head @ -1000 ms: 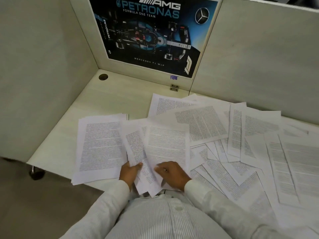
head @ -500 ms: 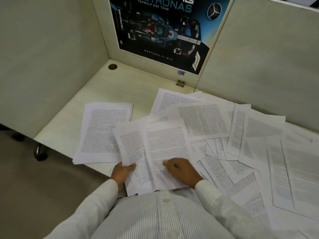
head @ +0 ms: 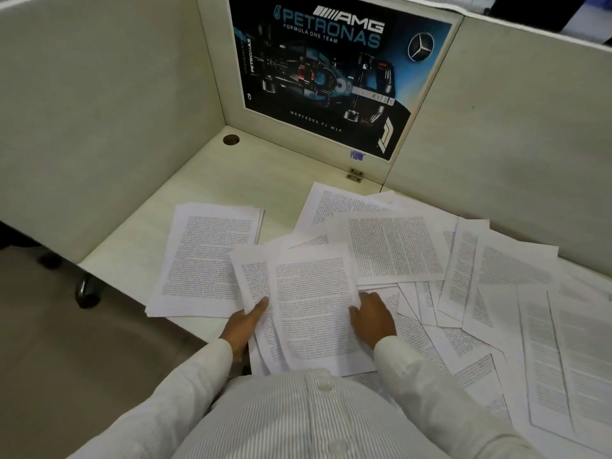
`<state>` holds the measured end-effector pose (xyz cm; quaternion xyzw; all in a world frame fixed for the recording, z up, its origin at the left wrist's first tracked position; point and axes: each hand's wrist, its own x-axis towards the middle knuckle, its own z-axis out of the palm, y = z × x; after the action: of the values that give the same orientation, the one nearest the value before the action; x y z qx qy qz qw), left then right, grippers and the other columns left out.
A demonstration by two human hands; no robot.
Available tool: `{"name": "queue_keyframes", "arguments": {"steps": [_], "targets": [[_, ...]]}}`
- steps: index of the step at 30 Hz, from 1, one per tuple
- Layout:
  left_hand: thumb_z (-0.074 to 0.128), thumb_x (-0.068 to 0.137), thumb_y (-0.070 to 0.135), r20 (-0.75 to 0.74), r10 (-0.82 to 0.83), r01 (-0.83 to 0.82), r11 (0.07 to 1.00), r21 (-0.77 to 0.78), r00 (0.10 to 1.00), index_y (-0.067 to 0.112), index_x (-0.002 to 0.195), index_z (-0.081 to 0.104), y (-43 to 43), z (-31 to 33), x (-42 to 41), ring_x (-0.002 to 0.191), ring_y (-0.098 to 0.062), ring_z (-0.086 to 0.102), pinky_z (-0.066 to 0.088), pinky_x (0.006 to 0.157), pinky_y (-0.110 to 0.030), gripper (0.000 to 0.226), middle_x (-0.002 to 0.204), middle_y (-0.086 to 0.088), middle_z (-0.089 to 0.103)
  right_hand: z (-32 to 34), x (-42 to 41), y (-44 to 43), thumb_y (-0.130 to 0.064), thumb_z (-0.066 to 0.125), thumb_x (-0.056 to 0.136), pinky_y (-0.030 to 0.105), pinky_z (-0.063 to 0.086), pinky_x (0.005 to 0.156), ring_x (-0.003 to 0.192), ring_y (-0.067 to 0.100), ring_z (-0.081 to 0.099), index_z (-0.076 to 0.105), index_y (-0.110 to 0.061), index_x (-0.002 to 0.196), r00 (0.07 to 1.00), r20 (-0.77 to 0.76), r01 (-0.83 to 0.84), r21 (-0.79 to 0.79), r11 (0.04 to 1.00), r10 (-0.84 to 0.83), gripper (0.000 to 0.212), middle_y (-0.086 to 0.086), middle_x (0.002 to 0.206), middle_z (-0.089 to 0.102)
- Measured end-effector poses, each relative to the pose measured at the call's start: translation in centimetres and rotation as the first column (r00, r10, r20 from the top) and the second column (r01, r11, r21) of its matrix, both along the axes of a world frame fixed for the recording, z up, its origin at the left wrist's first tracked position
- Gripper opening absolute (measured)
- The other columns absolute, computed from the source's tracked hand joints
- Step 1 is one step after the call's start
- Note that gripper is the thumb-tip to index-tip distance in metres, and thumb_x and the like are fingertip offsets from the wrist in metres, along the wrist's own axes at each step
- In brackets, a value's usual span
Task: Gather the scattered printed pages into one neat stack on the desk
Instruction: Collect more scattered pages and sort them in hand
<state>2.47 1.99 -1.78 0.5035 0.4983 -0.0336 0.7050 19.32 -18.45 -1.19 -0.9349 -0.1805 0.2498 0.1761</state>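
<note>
The step in hand looks like squaring a small bundle of pages (head: 314,303) held between both hands at the near edge of the table (head: 212,180). The left hand (head: 245,323) pinches the bundle's left margin, thumb (head: 261,304) on top and fingers hidden beneath. The right hand (head: 372,318) lies palm down with its fingers stretched against the bundle's right edge; whether the tips slip under it I cannot tell. The sheets in the bundle are fanned, one skewed out toward the left hand, so the sensible move is to loosen the pinch slightly and let the right hand nudge the edges toward the left palm until they line up, then tap the bottom edge down. A tight grip would crease the paper. A squared stack (head: 205,260) lies just beyond the left hand and seems the place to set the bundle. Many loose pages (head: 496,286) overlap beyond and outside the right hand, so most gathering remains.
</note>
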Motion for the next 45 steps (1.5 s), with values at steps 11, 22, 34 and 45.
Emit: {"name": "queue_keyframes", "arguments": {"steps": [11, 22, 34, 45], "targets": [[0.067, 0.091, 0.011, -0.013, -0.082, 0.083, 0.991, 0.107, 0.997, 0.008, 0.130, 0.059, 1.6, 0.4, 2.1, 0.108, -0.025, 0.061, 0.046, 0.103, -0.037, 0.040, 0.126, -0.009, 0.065, -1.0, -1.8, -0.9, -0.035, 0.058, 0.097, 0.026, 0.045, 0.084, 0.099, 0.018, 0.059, 0.066, -0.010, 0.113, 0.992, -0.119, 0.060, 0.208, 0.976, -0.035, 0.031, 0.005, 0.112, 0.060], [0.066, 0.089, 0.001, 0.088, -0.010, 0.013, 0.999, -0.031, 0.996, 0.005, 0.121, 0.063, 4.8, 1.0, -0.1, 0.101, -0.027, 0.067, 0.053, 0.085, -0.035, 0.032, 0.113, -0.011, 0.070, 0.6, 0.7, 0.3, -0.033, 0.064, 0.093, 0.042, 0.027, 0.118, 0.146, 0.028, 0.025, 0.029, -0.014, 0.150, 0.970, 0.235, -0.063, -0.004, 0.998, 0.062, 0.070, 0.010, 0.159, 0.024], [0.068, 0.089, 0.002, 0.081, 0.052, -0.048, 0.997, -0.059, 0.995, 0.004, 0.122, 0.064, 3.0, -0.1, -1.7, 0.106, -0.031, 0.067, 0.051, 0.098, -0.044, 0.033, 0.116, -0.013, 0.071, -0.8, 3.4, 2.7, -0.012, 0.049, 0.092, 0.034, 0.045, 0.065, 0.103, 0.026, 0.055, 0.050, -0.005, 0.123, 0.881, 0.304, -0.274, -0.297, 0.915, 0.363, 0.032, 0.011, 0.117, 0.054], [0.073, 0.086, 0.009, 0.035, 0.091, -0.092, 0.996, 0.009, 0.995, 0.006, 0.125, 0.063, 1.7, -0.9, -3.0, 0.109, -0.030, 0.065, 0.047, 0.105, -0.046, 0.040, 0.119, -0.012, 0.069, -0.7, 3.4, 4.5, -0.054, 0.050, 0.093, 0.041, 0.048, 0.094, 0.129, 0.030, 0.040, 0.027, -0.002, 0.145, 0.939, 0.196, -0.210, -0.325, 0.922, 0.283, 0.077, 0.013, 0.143, 0.038]]}}
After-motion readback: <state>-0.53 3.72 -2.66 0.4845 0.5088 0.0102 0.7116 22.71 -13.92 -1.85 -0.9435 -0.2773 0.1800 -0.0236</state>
